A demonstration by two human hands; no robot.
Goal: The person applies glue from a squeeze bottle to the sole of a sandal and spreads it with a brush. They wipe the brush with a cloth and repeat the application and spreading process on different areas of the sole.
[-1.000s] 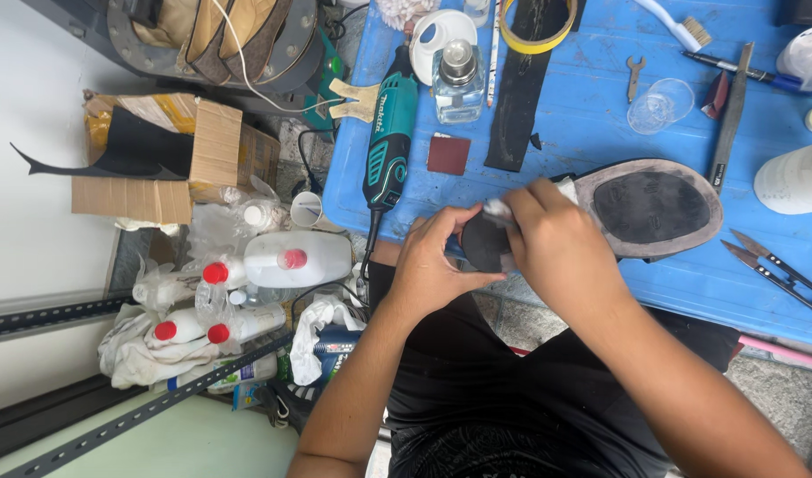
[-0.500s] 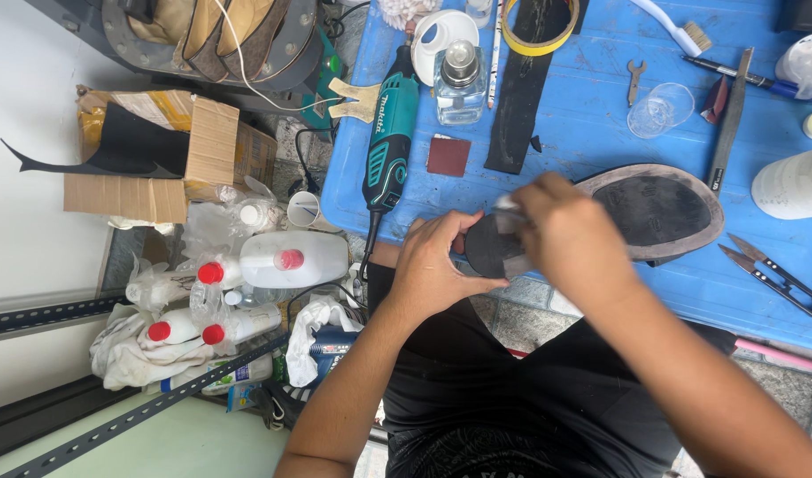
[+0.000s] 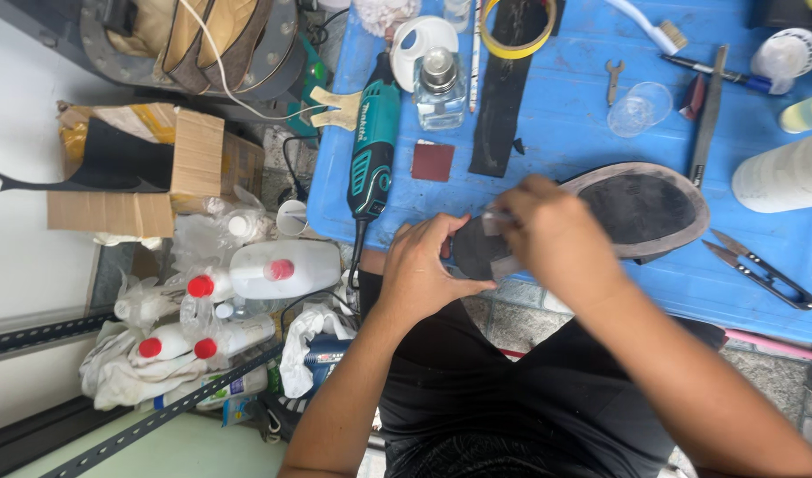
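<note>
Black sole [image 3: 641, 208] lies sole-up on blue table [image 3: 565, 115], heel end overhanging at 6 o'clock. Left hand [image 3: 424, 270] grips the heel; right hand [image 3: 556, 239] pinches a small pale piece [image 3: 494, 221] against it.

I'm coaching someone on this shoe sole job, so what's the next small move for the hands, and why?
Probably keep rubbing the small grey piece along the heel end of the sole. The right hand presses that piece onto the sole's near end, while the left hand grips the heel at the blue table edge, so the sole looks steadied for more strokes.
</note>
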